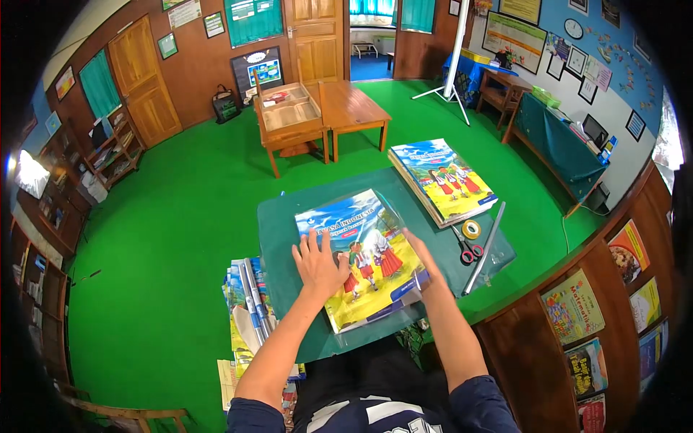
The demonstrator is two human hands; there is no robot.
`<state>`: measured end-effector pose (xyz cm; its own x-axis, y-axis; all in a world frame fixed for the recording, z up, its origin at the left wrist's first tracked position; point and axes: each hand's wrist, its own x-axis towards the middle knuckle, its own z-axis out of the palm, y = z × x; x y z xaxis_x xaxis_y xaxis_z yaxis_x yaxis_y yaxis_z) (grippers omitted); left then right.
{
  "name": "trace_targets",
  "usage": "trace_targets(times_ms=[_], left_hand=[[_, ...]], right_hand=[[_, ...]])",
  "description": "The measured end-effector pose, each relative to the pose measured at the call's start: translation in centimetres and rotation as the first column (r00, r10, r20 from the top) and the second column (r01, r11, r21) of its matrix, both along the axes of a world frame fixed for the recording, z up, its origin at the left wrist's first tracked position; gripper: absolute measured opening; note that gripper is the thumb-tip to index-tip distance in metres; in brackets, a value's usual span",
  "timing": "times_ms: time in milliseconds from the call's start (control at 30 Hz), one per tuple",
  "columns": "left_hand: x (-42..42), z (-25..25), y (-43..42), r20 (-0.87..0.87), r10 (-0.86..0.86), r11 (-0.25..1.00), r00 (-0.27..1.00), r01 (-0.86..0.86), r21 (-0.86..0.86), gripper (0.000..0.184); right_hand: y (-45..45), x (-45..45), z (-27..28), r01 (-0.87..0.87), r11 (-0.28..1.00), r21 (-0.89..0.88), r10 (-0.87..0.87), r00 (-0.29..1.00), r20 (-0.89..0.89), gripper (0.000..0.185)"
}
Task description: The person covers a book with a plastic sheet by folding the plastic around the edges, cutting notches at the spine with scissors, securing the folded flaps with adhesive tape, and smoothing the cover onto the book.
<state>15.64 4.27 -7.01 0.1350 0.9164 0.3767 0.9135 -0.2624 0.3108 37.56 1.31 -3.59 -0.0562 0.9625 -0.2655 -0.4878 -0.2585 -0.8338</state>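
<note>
A book with a blue and yellow cover [361, 252] lies on the green table [278, 231], with clear film showing past its edges. My left hand [317, 263] rests on the cover's left part, fingers spread. At the book's right edge is my right hand [424, 263], its fingers partly hidden; whether they grip the edge or the film cannot be made out. To the right are a stack of similar books [444, 180], scissors [469, 249] with red and black handles, a roll of tape [471, 229] and a long grey strip or ruler [485, 249].
Books with rolled film [253, 299] on top stand left of the table, low down. Ahead are a wooden table [354, 108] and an open wooden case-like table [289, 115]. A wooden book rack [530, 346] stands close on the right.
</note>
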Motion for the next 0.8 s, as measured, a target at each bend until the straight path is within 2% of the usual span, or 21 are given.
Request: trace_targets(times_ms=[33, 67, 200, 333, 400, 533, 733, 800], left_hand=[[0.0, 0.5, -0.2, -0.034, 0.002, 0.998, 0.999, -0.004, -0.057, 0.069], [0.2, 0.7, -0.5, -0.030, -0.006, 0.998, 1.000, 0.004, -0.067, 0.069], [1.1, 0.7, -2.5, 0.001, -0.169, 0.984, 0.986, 0.169, -0.054, 0.075], [2.4, 0.9, -4.7, 0.000, -0.225, 0.967, 0.974, 0.223, -0.120, 0.077], [3.0, 0.4, -5.3, 0.005, -0.244, 0.959, 0.970, 0.242, -0.148, 0.077], [3.0, -0.4, -5.4, -0.067, -0.241, 0.970, 0.968, 0.241, -0.003, 0.079], [2.9, 0.6, -5.7, -0.037, -0.286, 0.958, 0.958, 0.285, -0.027, 0.079], [2.8, 1.5, -6.0, 0.045, -0.477, 0.876, 0.878, 0.479, -0.065, 0.078]], right_hand=[[-0.1, 1.1, 0.2, 0.011, 0.993, -0.119, 0.000, 0.996, 0.088, 0.043], [-0.7, 2.0, 0.0, 0.019, 0.991, -0.129, -0.007, 0.996, 0.091, 0.043], [-4.0, 4.7, -1.7, 0.022, 1.000, 0.018, -0.026, 0.963, 0.268, 0.048], [-8.3, 3.0, 1.9, 0.105, 0.994, 0.010, -0.104, 0.957, 0.272, 0.043], [-9.2, 2.5, 1.8, 0.134, 0.991, 0.001, -0.129, 0.952, 0.278, 0.041], [-10.2, 1.7, 0.4, 0.139, 0.980, 0.143, -0.190, 0.876, 0.443, 0.037], [-9.9, 1.7, 0.2, 0.205, 0.977, 0.066, -0.215, 0.899, 0.381, 0.038], [-9.9, 1.8, 0.2, 0.216, 0.975, 0.045, -0.221, 0.940, 0.260, 0.038]])
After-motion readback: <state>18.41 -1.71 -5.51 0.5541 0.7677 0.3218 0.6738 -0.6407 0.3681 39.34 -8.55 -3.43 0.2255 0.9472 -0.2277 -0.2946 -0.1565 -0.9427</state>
